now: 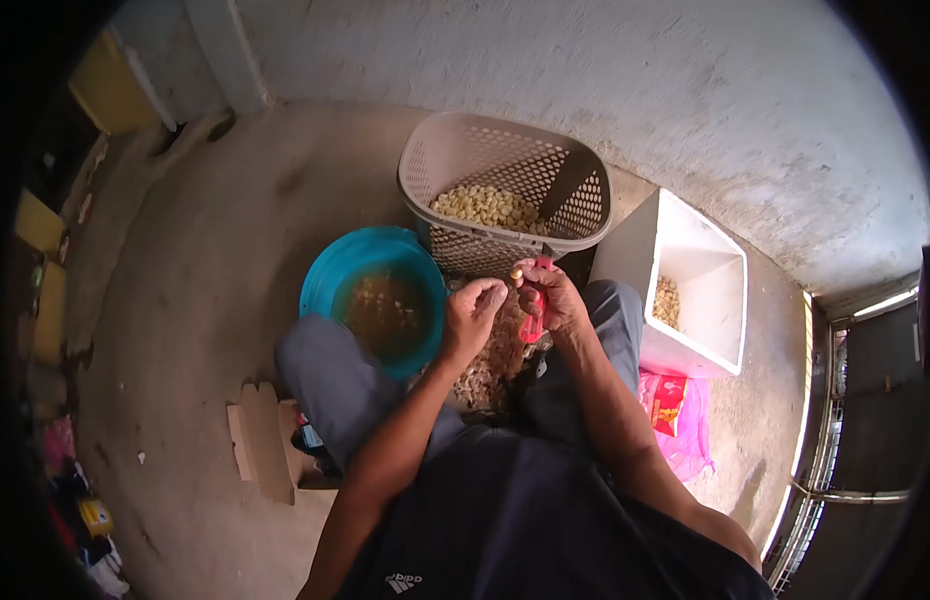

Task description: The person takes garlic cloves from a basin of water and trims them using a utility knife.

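Observation:
My right hand (555,300) is closed round a red-handled knife (532,327), its dark blade end pointing away from me. Between that hand's thumb and fingertip sits a small golden-brown piece, which looks like a garlic clove (517,273). Just left of it, apart from the clove, my left hand (475,312) has its fingertips pinched together; whatever may be in them is hidden. Below both hands, between my legs, lies a heap of pale brown skins (485,375). A teal basin (315,285) with cloudy water and pale pieces stands beside my left knee.
Ahead, a grey-brown perforated basket (450,130) contains many pale cloves (493,207). To the right, a white foam box (710,300) holds more pieces. Pink plastic and a red packet (668,403) lie below it. An open cardboard box (265,440) is at left.

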Tool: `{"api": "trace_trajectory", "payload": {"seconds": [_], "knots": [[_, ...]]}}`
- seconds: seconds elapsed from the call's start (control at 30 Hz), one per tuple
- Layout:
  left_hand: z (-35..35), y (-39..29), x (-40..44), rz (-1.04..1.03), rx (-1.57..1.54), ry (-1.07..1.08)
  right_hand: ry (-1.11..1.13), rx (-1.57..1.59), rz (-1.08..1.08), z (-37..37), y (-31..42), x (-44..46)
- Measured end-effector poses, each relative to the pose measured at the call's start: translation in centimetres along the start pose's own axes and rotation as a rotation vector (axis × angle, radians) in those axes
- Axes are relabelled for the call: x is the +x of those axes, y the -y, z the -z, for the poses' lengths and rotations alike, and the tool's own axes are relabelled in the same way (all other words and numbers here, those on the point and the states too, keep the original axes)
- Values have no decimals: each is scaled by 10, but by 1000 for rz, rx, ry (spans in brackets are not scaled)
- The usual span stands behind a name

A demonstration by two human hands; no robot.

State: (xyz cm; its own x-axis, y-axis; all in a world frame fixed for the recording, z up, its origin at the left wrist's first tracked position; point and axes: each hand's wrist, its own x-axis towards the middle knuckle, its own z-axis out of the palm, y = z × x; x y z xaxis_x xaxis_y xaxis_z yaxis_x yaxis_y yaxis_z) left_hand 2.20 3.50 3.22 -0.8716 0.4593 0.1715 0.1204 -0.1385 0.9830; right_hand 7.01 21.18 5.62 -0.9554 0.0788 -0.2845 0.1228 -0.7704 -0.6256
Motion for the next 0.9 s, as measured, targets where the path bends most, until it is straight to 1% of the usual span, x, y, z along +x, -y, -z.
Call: {"api": "trace_trajectory", "payload": {"seconds": [0.07, 0.1, 0.2, 0.3, 0.4, 0.5, 0.7, 0.8, 0.9], "knots": [[0, -2, 0, -10, -53, -61, -1, -29, -49, 5, -12, 2], [1, -1, 1, -74, 19, -55, 10, -33, -68, 2, -16, 2], [7, 0, -2, -128, 131, -16, -1, -46, -80, 2, -28, 6], [8, -4, 0, -242, 199, -40, -20, -74, -87, -1, -31, 6], [12, -10, -2, -343, 390, -21, -66, -38, -86, -11, -35, 3], [10, -8, -4, -331, 449, -47, -89, -16, -80, -14, -39, 4], [13, -7, -3, -254, 484, -23, -52, -32, -102, -13, -43, 3], [13, -7, -3, -265, 435, -45, -61, -85, -129, -12, -38, 1], [19, 6, 5, -282, 435, -67, -20, -95, -132, -10, -33, 0]]}}
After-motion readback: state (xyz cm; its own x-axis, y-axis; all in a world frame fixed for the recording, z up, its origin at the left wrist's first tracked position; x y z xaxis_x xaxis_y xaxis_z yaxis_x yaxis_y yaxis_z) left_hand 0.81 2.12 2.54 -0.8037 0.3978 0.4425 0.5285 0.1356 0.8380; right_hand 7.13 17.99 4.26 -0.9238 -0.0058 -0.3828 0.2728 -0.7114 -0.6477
